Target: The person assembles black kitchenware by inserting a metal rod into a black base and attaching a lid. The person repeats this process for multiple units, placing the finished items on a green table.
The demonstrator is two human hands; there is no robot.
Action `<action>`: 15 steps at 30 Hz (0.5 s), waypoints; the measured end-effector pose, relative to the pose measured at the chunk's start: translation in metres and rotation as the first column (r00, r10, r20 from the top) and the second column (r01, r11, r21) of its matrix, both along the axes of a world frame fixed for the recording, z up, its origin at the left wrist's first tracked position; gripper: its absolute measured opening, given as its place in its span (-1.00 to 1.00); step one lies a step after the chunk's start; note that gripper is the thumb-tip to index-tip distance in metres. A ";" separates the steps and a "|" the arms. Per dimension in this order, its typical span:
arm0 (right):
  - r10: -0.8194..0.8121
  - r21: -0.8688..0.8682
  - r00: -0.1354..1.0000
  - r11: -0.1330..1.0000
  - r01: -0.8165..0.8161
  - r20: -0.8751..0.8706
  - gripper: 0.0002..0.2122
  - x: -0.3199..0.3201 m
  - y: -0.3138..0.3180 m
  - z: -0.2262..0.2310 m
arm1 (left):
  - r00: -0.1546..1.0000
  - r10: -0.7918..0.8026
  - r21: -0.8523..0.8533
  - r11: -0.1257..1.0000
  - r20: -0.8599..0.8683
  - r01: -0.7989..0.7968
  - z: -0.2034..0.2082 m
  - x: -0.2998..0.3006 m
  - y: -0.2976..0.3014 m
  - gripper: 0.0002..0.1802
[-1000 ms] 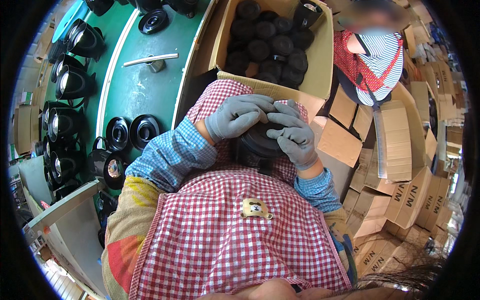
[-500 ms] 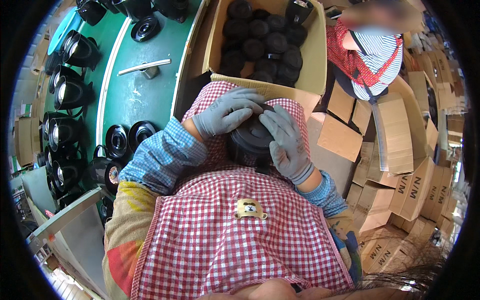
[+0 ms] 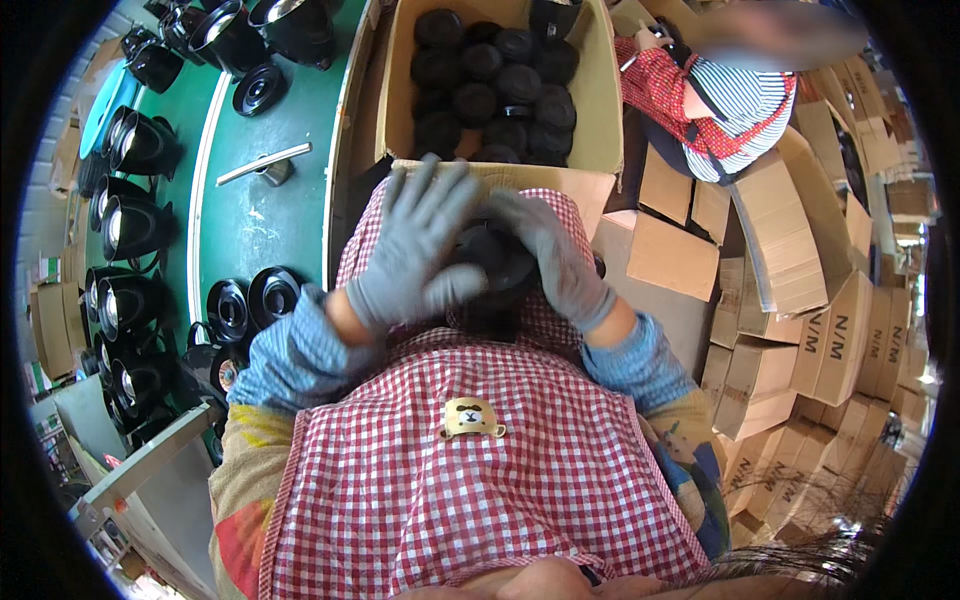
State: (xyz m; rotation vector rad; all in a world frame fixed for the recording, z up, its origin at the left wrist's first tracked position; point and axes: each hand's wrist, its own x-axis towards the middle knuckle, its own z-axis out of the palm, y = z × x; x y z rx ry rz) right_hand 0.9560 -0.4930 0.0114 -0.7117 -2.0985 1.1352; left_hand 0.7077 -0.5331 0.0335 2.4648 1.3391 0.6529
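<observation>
A round black lidded pot sits in my lap, between my knees on the checked apron. My left hand, in a grey glove, is raised at the pot's left with fingers spread and nothing in them. It is slightly blurred, and I cannot tell whether its thumb touches the pot. Along the pot's right side lies my gloved right hand, its fingers stretched over the lid's far edge and smeared by motion. Both hands hide much of the lid.
Ahead stands an open cardboard box holding many black lids. On the left, a green bench bears black pots, loose lids and a metal bar. A co-worker sits far right, beside stacked cartons.
My left hand has come off the lid and opened, its fingers now spread. My right hand stays at the pot's right side. The whole view has shifted slightly.
</observation>
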 end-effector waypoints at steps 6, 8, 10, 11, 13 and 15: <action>-0.073 -0.041 0.983 0.997 0.067 -0.166 -0.38 -0.002 -0.014 0.003 | 0.778 -0.003 -0.204 0.964 0.628 0.168 -0.047 -0.016 0.011 -0.36; -0.098 0.175 0.994 0.979 0.106 -0.056 -0.50 -0.005 -0.021 0.017 | 0.589 0.059 -0.321 0.879 0.806 0.352 -0.056 -0.009 0.014 -0.44; -0.108 0.197 0.994 0.975 0.102 0.021 -0.56 -0.007 -0.017 0.000 | 0.509 0.082 -0.318 0.861 0.857 0.397 -0.060 0.004 0.012 -0.51; -0.119 0.217 0.991 0.971 0.104 0.058 -0.58 -0.006 -0.011 -0.009 | 0.617 0.054 -0.326 0.883 0.785 0.337 -0.057 0.003 0.010 -0.50; -0.083 0.137 0.995 0.988 0.075 0.060 -0.61 -0.001 0.000 -0.020 | 0.798 0.024 -0.316 0.925 0.603 0.211 -0.049 -0.002 0.001 -0.46; -0.001 -0.010 0.997 1.000 0.001 0.073 -0.58 0.008 0.015 -0.027 | 0.944 -0.018 -0.187 0.979 0.329 0.084 -0.023 0.001 -0.016 -0.48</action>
